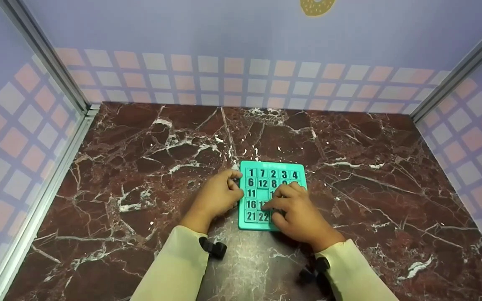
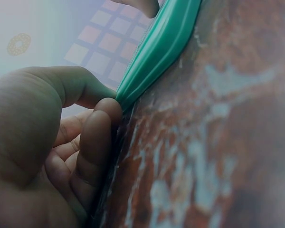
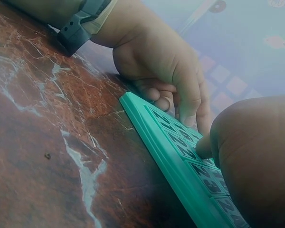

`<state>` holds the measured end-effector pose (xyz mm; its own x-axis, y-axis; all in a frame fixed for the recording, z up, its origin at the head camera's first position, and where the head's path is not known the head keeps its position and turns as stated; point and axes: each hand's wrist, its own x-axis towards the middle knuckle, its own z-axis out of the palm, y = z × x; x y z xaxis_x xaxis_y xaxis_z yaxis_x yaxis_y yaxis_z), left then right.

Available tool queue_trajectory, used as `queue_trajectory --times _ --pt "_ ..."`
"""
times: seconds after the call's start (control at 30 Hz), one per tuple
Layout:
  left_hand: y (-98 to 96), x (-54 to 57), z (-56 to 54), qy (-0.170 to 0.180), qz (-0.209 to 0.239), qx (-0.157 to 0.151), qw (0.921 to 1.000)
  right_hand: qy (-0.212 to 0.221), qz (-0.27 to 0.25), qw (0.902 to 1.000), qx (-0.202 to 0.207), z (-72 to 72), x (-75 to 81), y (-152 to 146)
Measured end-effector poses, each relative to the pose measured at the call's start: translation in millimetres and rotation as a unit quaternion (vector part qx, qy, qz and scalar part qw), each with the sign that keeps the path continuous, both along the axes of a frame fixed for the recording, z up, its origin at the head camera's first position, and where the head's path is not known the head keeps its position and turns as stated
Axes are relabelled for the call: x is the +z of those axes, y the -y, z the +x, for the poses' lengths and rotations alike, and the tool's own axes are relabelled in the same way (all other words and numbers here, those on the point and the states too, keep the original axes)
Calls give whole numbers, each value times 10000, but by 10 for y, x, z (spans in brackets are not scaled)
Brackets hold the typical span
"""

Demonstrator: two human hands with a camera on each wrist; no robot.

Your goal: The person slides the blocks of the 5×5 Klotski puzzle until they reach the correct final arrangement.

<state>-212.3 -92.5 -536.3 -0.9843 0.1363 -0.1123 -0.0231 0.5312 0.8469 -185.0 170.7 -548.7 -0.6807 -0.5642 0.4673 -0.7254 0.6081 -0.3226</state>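
Pose: both forearms, in pale sleeves (image 1: 170, 267), reach forward over the marbled tabletop (image 1: 370, 188). My left grip (image 1: 216, 198) lies at the left side of the green number board (image 1: 253, 226); my right grip (image 1: 299, 213) is over the board's lower right, its fingers slanting inward. The board lies flat on the tabletop, between my forearms' far ends.

Views: head view gives the upper rows and a gap in the third row, just right of 11; 23 and 24 are hidden there by my right grip. The right wrist view shows both. The left wrist view shows the board's ridged side wall and the digits meeting at it.

Grip: left closed, thumb and finger pinching the board's edge, other fingers curled. Right loosely open, holding nothing; one fingertip (image 1: 267, 205) touches tile 17 (image 1: 261, 203), directly below the gap.
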Motion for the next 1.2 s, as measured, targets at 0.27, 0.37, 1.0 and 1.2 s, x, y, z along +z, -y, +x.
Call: queue_trajectory --times 0.27,0.37,1.0,1.2 --pt "9 1 3 45 -15 2 10000 -66 47 9999 72 3 11 2" --pt "7 11 4 34 -21 19 10000 -4 61 10000 64 3 26 3" --pt "-5 -3 -3 7 2 31 10000 418 157 9932 -1074 15 22 22" --pt "1 -6 -13 -57 -81 -21 9999 511 170 9909 -1237 21 13 32"
